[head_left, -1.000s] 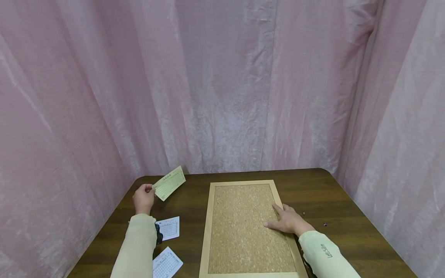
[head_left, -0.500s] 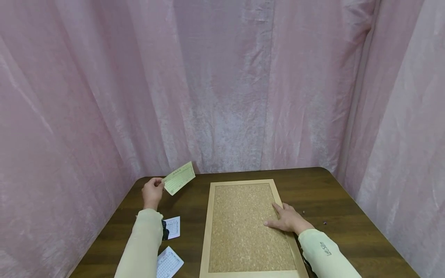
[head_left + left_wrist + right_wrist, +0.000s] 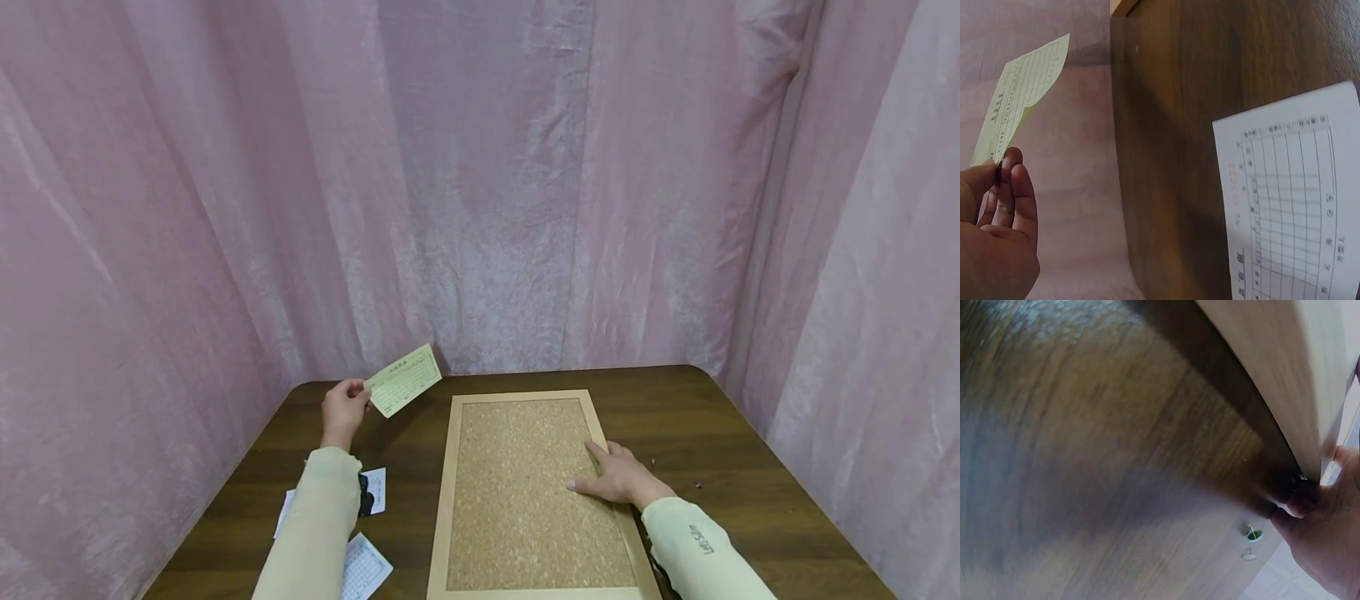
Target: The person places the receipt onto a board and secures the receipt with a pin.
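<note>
My left hand point(image 3: 343, 415) pinches one short end of a pale yellow-green receipt slip point(image 3: 404, 381) between thumb and fingers. Held up over the far left of the table, the slip shows printed lines, and in the left wrist view a corner of it curls. A cork board point(image 3: 536, 500) with a light wooden frame lies lengthwise on the table. My right hand point(image 3: 618, 479) rests across the board's right frame edge, thumb and forefinger spread on the cork. The right wrist view shows other fingers point(image 3: 1282, 515) down at the frame's outer side, near the table.
White printed slips point(image 3: 366, 568) lie left of the board, partly covered by the left sleeve; one point(image 3: 1285, 206) appears large in the left wrist view. Two thumbtacks, one green-rimmed point(image 3: 1254, 535) and one pale point(image 3: 1249, 555), lie right of the board. Pink curtains point(image 3: 480, 208) surround the dark wooden table point(image 3: 720, 433).
My left hand has carried the yellow-green slip rightward and slightly farther back, toward the board's far left corner. The right hand and the board stay in place.
</note>
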`<action>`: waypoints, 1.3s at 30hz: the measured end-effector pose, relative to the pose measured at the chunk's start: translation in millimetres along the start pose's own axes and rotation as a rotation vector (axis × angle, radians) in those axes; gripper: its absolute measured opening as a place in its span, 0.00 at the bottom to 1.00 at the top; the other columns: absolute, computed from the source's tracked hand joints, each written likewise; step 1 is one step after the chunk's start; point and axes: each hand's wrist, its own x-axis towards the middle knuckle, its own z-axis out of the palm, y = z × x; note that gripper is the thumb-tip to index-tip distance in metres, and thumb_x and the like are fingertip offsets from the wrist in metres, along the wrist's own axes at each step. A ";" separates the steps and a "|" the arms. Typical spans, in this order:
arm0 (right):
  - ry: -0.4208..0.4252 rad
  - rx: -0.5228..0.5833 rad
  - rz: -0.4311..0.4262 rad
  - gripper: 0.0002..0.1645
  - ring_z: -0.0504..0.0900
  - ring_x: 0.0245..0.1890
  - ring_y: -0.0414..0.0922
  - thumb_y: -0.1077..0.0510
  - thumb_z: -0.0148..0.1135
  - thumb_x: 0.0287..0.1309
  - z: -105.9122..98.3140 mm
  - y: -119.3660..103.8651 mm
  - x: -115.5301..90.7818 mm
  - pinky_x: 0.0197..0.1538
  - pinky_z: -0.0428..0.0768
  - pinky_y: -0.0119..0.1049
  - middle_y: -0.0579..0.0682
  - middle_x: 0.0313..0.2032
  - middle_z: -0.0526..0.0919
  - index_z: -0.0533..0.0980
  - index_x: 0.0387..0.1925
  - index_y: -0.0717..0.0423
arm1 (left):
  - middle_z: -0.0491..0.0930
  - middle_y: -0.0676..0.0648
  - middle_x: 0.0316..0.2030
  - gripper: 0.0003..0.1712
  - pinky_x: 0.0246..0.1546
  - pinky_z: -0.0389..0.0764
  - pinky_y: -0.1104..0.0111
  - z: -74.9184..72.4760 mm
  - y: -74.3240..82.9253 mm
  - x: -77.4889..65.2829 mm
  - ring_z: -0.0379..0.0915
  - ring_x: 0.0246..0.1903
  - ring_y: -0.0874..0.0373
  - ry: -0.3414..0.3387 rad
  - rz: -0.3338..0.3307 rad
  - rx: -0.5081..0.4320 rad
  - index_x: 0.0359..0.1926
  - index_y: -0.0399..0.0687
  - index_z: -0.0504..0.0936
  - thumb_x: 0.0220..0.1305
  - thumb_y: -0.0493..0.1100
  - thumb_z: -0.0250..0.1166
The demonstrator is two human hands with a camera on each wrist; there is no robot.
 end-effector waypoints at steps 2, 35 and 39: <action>0.004 -0.005 -0.005 0.60 0.57 0.67 0.73 0.28 0.65 0.53 0.1 -0.4 0.7 0.59 0.64 0.70 0.76 0.67 0.57 0.58 0.75 0.58 | 0.82 0.34 0.36 0.09 0.25 0.74 0.78 2.0 4.1 -0.3 0.77 0.25 0.60 -0.015 -0.005 -0.018 0.44 0.29 0.82 0.66 0.31 0.63; 0.100 -0.073 -0.121 0.54 0.55 0.68 0.74 0.32 0.64 0.58 -15.3 -0.5 2.0 0.61 0.61 0.71 0.76 0.71 0.52 0.60 0.74 0.59 | 0.80 0.39 0.37 0.11 0.26 0.77 0.75 50.4 50.1 -6.0 0.76 0.26 0.58 -0.135 -0.031 -0.205 0.48 0.29 0.80 0.66 0.29 0.63; 0.121 -0.095 -0.159 0.52 0.55 0.69 0.73 0.33 0.63 0.60 -17.5 -1.3 3.2 0.63 0.61 0.68 0.76 0.71 0.52 0.60 0.74 0.60 | 0.79 0.40 0.35 0.11 0.26 0.77 0.75 56.3 53.9 -8.5 0.73 0.25 0.63 -0.154 -0.042 -0.217 0.48 0.28 0.80 0.66 0.29 0.62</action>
